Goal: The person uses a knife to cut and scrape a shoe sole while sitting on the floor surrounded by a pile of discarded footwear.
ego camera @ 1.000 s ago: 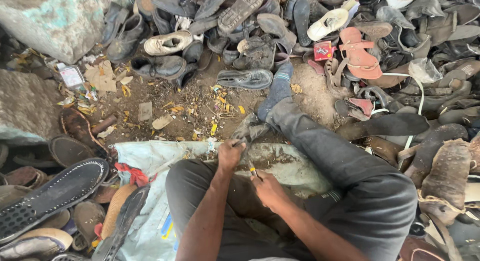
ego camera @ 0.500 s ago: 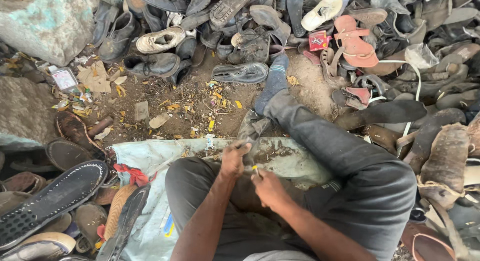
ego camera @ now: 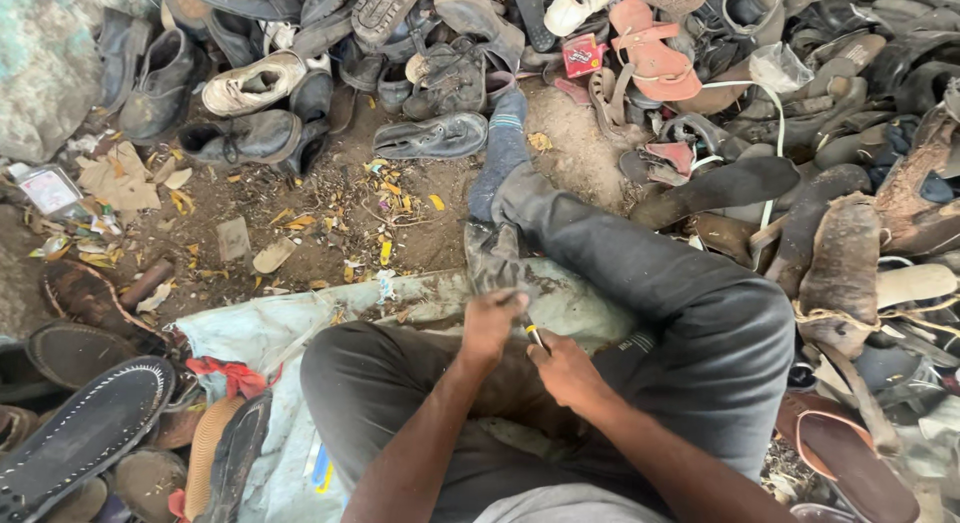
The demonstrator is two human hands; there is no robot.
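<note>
A worn dark shoe piece [ego camera: 493, 258] was pinned on the lap by the closed left hand [ego camera: 488, 325], while a small yellow-handled tool [ego camera: 534, 335] was gripped in the closed right hand [ego camera: 566, 371]. Short, controlled strokes directed away from the holding fingers would be advised. Discarded shoes [ego camera: 440, 138] were heaped far beyond.

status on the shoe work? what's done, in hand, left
Done: scraps litter the dirt ahead, which suggests earlier trimming. In hand: the left hand grips a dark worn shoe piece over the lap, and the right hand works a small yellow-handled tool against it. How far this piece has got can't be told. Left: a big pile of old shoes and sandals surrounds the person.
</note>
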